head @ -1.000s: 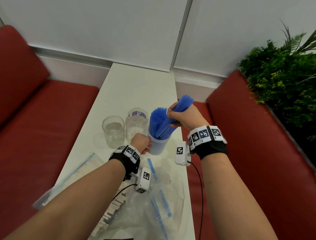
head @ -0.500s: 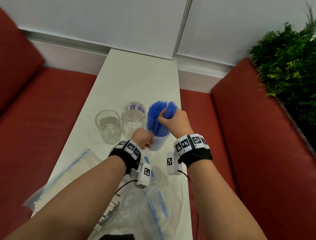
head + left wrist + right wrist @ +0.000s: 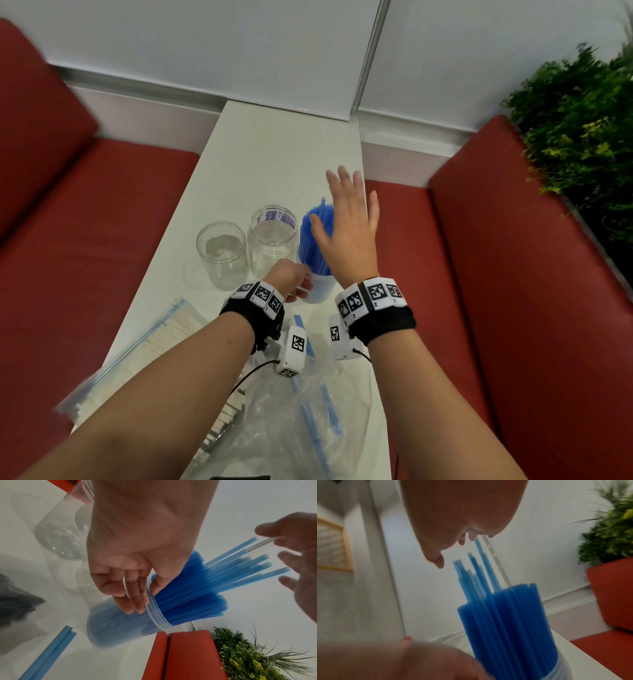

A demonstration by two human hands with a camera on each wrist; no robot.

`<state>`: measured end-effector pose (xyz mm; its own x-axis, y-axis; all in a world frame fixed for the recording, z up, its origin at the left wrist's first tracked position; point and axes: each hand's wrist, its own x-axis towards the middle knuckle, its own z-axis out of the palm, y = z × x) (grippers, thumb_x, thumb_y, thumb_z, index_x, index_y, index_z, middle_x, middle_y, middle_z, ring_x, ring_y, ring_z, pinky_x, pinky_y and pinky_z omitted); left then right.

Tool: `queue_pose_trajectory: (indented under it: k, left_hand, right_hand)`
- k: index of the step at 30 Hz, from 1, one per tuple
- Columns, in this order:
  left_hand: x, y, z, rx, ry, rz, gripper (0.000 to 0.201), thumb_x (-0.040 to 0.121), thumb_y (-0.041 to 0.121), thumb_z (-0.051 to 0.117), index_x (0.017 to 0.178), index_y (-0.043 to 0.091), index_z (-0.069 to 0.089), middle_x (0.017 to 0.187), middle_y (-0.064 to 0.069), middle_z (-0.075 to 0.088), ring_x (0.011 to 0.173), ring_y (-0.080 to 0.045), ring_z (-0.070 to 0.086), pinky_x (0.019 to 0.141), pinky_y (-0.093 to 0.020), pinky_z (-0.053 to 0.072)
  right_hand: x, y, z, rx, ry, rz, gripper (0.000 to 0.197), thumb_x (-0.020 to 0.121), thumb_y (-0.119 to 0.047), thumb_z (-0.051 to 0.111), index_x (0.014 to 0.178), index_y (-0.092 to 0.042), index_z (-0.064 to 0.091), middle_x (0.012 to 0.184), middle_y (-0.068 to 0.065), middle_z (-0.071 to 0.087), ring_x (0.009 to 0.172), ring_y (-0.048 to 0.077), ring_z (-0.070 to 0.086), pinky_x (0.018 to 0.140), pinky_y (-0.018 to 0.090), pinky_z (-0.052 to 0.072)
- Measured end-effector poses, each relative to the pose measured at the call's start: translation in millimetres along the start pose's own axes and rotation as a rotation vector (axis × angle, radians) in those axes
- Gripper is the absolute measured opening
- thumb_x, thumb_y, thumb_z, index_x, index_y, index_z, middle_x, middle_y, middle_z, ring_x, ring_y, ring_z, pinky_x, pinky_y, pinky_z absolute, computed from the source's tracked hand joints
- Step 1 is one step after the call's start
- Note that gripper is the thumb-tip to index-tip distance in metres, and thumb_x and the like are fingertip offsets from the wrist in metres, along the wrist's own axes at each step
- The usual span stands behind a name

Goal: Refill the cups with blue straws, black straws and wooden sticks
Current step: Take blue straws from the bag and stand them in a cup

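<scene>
L hand clamped round rim of translucent cup, thumb on 1 side, fingers on other; cup standing near table R edge, just R of 2 clear jars; R hand spread flat, fingers apart, gripping nothing, hovering over tops of blue straws; contact w/ tips hard to tell, wrist view shows fingertips right at tallest straw.

Blue straws packed tight in cup, most level; 4 or 5 standing proud of bundle at 12 o'clock side; also 1 clear straw mixed in.

Risks, as judged:
- pressing down w/ flat palm on uneven tips could buckle or kink tall ones, thin plastic, bends easy;
- off-centre push could tip cup toward 3 o'clock, table edge close there, spill onto red bench; L grip the only thing stopping it;
- palm sliding sideways could drag loose tall straws out instead of seating them;
- clear straw left in blue cup = wrong sort.

Empty jar at 9 o'clock of cup, 2nd jar between them, both unfilled; bag of wooden sticks at 7 o'clock; loose plastic bag w/ few blue straws left at 6 o'clock, under wrists; elbow or wrist drag could sweep it off; black straws not clearly seen in head view.
</scene>
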<state>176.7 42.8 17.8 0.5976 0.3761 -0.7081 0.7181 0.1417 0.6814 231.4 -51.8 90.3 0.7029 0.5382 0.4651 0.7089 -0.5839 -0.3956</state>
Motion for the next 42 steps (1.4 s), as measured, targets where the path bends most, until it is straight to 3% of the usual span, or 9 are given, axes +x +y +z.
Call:
queue_pose_trajectory:
  k: [5,11,16,22,27,30,34,37,42]
  left_hand:
    - [-2,-5,-3,-0.017,-0.021,0.009,0.02,0.093,0.023,0.051,0.084,0.008,0.061,0.084,-0.008,0.069,0.062,-0.02,0.06,0.061,-0.025,0.038]
    - [-5,-8,-7,-0.04,-0.011,0.028,0.022,0.092,0.021,0.048,0.084,0.004,0.059,0.08,-0.012,0.068,0.061,-0.023,0.059,0.06,-0.026,0.043]
    - [-9,-12,-8,-0.036,-0.007,0.037,0.026,0.097,0.021,0.045,0.079,0.005,0.057,0.072,-0.01,0.063,0.054,-0.022,0.055,0.055,-0.023,0.041]
    - [-19,-15,-13,0.012,-0.028,0.055,0.018,0.093,0.017,0.049,0.083,0.006,0.058,0.077,-0.01,0.065,0.055,-0.021,0.056,0.053,-0.021,0.04]
    - [-24,-24,-20,0.018,-0.071,0.064,0.024,0.098,0.02,0.048,0.09,0.002,0.061,0.077,-0.012,0.066,0.055,-0.024,0.059,0.052,-0.025,0.045]
    - [-29,-36,-25,0.058,-0.078,0.036,0.025,0.097,0.018,0.048,0.087,0.0,0.062,0.074,-0.014,0.065,0.053,-0.025,0.06,0.053,-0.027,0.046]
    - [-30,-60,-31,0.287,-0.068,0.01,0.023,0.093,0.017,0.055,0.08,0.001,0.064,0.067,-0.013,0.064,0.047,-0.022,0.057,0.049,-0.023,0.047]
    - [-32,-78,-36,0.766,0.03,0.09,0.034,0.085,0.036,0.065,0.1,0.005,0.065,0.096,-0.012,0.069,0.08,-0.023,0.067,0.067,-0.024,0.051]
    - [-34,-114,-40,1.094,0.008,0.129,0.055,0.081,0.04,0.072,0.124,0.009,0.058,0.124,-0.011,0.063,0.113,-0.027,0.06,0.088,-0.032,0.049]
  right_hand:
    - [-21,11,32,-0.35,-0.491,0.031,0.061,0.11,-0.037,0.027,0.162,-0.016,0.004,0.17,0.0,0.0,0.156,0.021,-0.01,0.125,0.048,-0.007]
    - [-23,12,28,-0.195,-0.27,0.071,0.061,0.109,-0.04,0.031,0.162,-0.015,0.014,0.17,0.003,0.001,0.156,0.026,-0.009,0.126,0.05,-0.005]
    - [-27,11,26,-0.24,-0.48,0.091,0.058,0.11,-0.041,0.023,0.162,-0.016,0.012,0.17,0.003,0.005,0.156,0.019,-0.005,0.125,0.049,-0.008]
    - [-24,5,4,0.035,-0.108,-0.129,0.04,0.102,-0.01,0.044,0.14,-0.015,0.058,0.148,0.007,0.054,0.149,0.023,0.034,0.126,0.051,0.005]
    - [-29,5,11,-0.006,-0.234,0.083,0.052,0.11,-0.025,0.034,0.159,-0.01,0.025,0.168,0.014,0.01,0.157,0.025,0.002,0.127,0.04,-0.001]
    - [-44,5,13,0.016,-0.32,0.128,0.052,0.11,-0.024,0.036,0.159,-0.011,0.025,0.167,0.014,0.014,0.156,0.027,0.004,0.127,0.04,-0.004]
    - [-69,-14,7,0.077,0.184,-0.025,0.03,0.091,-0.003,0.051,0.114,-0.008,0.069,0.117,0.01,0.067,0.115,0.03,0.059,0.105,0.044,0.041]
    - [-86,-33,16,0.171,-0.175,0.19,0.015,0.097,-0.009,0.046,0.092,-0.006,0.06,0.086,0.011,0.064,0.079,0.03,0.06,0.072,0.043,0.049]
    - [-130,-28,44,-0.103,-1.011,0.525,0.031,0.093,-0.028,0.066,0.109,-0.003,0.058,0.104,0.016,0.062,0.094,0.031,0.063,0.074,0.032,0.045]
